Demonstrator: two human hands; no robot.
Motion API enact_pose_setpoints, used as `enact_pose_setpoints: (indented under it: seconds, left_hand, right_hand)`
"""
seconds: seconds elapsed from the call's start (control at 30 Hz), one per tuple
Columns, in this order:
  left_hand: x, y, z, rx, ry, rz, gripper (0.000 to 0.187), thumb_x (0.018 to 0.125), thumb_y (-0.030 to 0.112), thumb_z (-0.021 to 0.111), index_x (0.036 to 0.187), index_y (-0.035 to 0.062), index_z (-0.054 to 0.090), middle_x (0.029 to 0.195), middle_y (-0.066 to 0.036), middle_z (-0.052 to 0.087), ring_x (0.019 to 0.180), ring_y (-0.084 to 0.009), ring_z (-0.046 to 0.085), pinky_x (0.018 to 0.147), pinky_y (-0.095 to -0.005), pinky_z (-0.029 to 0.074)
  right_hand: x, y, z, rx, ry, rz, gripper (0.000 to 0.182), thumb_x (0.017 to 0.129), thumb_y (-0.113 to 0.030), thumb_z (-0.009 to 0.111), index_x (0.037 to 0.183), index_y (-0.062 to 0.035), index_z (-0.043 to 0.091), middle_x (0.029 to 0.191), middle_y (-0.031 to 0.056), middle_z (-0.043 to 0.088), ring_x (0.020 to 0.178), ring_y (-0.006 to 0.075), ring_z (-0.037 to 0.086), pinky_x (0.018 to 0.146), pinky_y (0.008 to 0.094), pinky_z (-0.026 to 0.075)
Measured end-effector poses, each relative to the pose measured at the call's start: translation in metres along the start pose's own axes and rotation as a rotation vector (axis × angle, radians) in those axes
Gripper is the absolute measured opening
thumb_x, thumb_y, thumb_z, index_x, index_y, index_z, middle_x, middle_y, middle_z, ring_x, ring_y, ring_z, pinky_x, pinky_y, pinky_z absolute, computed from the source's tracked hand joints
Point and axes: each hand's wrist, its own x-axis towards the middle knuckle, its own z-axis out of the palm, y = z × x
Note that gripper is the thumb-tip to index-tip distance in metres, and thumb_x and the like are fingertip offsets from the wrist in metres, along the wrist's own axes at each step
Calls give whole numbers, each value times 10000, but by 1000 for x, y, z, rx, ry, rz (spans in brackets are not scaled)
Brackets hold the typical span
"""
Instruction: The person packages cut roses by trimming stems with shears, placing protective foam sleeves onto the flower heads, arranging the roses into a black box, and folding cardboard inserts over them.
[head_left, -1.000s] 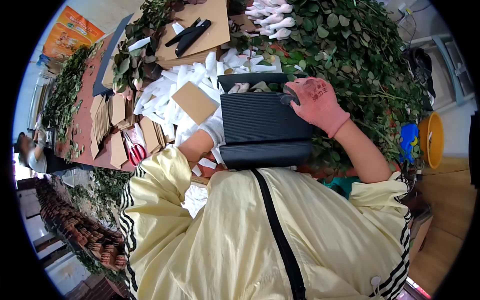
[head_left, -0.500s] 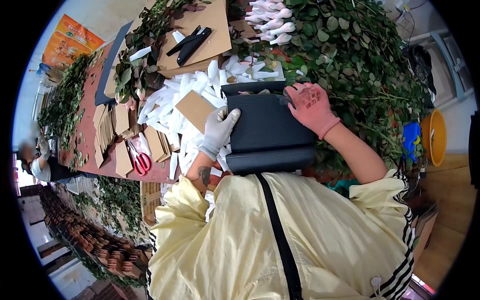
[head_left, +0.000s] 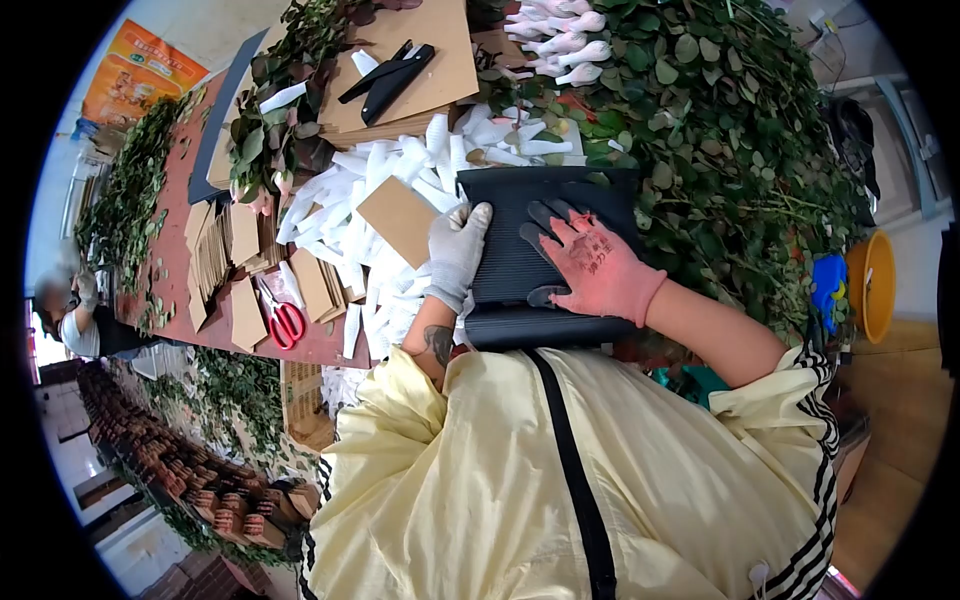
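Note:
A black corrugated sheet [head_left: 520, 250] lies folded in front of my body, with a rolled or folded near edge. My left hand [head_left: 458, 248], in a white glove, is closed on the sheet's left edge. Flat on the sheet's right half rests my right hand [head_left: 590, 262], in a pink glove with dark fingertips, its fingers spread. Whatever is under the sheet is hidden. Left of my left hand, a brown cardboard piece [head_left: 395, 220] lies on a heap of white mesh sleeves [head_left: 345, 200].
Leafy stems [head_left: 730, 170] cover the right side, below white-wrapped flower heads [head_left: 560, 45]. A black stapler [head_left: 398, 84] sits on cardboard sheets [head_left: 440, 40]. Red-handled scissors [head_left: 285, 322] lie at left by cardboard pieces [head_left: 212, 262]. A yellow basin [head_left: 872, 287] stands right; another person [head_left: 85, 320] is far left.
My right hand has moved from the sheet's far right corner toward me, flattening on it. The gap at the far end has closed over. My left fingers have curled at the left edge.

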Motion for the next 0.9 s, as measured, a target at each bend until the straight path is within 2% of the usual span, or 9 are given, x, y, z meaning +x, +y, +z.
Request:
enact_pose_setpoints:
  seconds: [0.07,0.2,0.3,0.4,0.5,0.63,0.77,0.83,0.9]
  left_hand:
    - [0,-2,0,7,11,-26,326,889,270,605,724,-11,589,585,44,482,562,-42,397,501,-253,361]
    - [-3,-12,-17,111,-8,44,334,891,304,589,771,-9,594,571,6,459,576,-73,411,536,-283,385]
    - [-13,-28,-60,265,327,301,303,821,298,639,911,10,620,723,-97,617,665,-191,598,624,-331,467]
    - [-25,-6,-106,777,354,-155,493,732,445,686,985,28,618,831,-134,654,772,-273,634,699,-376,486]
    - [-4,9,-108,898,270,-248,565,689,519,698,941,18,626,846,-156,663,806,-285,643,721,-371,488]
    - [22,-8,-113,783,181,-276,519,705,488,692,900,10,641,824,-154,659,793,-264,641,726,-361,484]
    - [12,-21,-138,211,442,-45,292,814,253,619,960,1,650,835,-128,649,744,-234,605,696,-320,485]
    - [-18,-3,-153,606,463,649,234,827,144,583,995,-10,639,907,-104,633,766,-212,592,691,-303,484]
    - [-52,45,-116,105,370,594,233,811,99,579,1012,-7,632,943,-76,604,807,-176,582,688,-299,484]
  right_hand:
    - [8,-11,-15,-33,-171,104,746,820,-593,463,1353,-77,385,1430,200,314,1319,401,283,1093,475,202]
    - [16,-13,0,-23,-153,139,790,809,-663,398,1360,-98,384,1454,161,298,1351,393,215,1113,451,149]
    - [18,-10,3,23,-138,137,792,806,-665,400,1363,-103,379,1454,162,297,1350,391,219,1113,453,149]
    - [24,-9,3,-28,-193,148,795,803,-662,418,1361,-99,371,1455,169,293,1327,408,256,1098,463,184]
    - [21,-17,-8,2,-183,140,799,801,-657,438,1364,-95,357,1455,178,289,1316,415,277,1090,467,201]
    - [22,-13,-12,39,-198,147,804,801,-642,460,1381,-97,339,1461,181,278,1329,412,262,1096,466,193]
    - [17,-10,-3,93,-133,108,802,814,-622,461,1403,-99,316,1464,186,268,1341,414,244,1100,476,186]
    - [16,-10,-7,153,-151,157,790,824,-612,454,1408,-99,312,1464,192,265,1341,410,246,1100,484,181]
    - [16,-11,5,147,0,123,815,768,-600,545,1380,-98,347,1426,182,326,1294,415,311,1091,488,209]
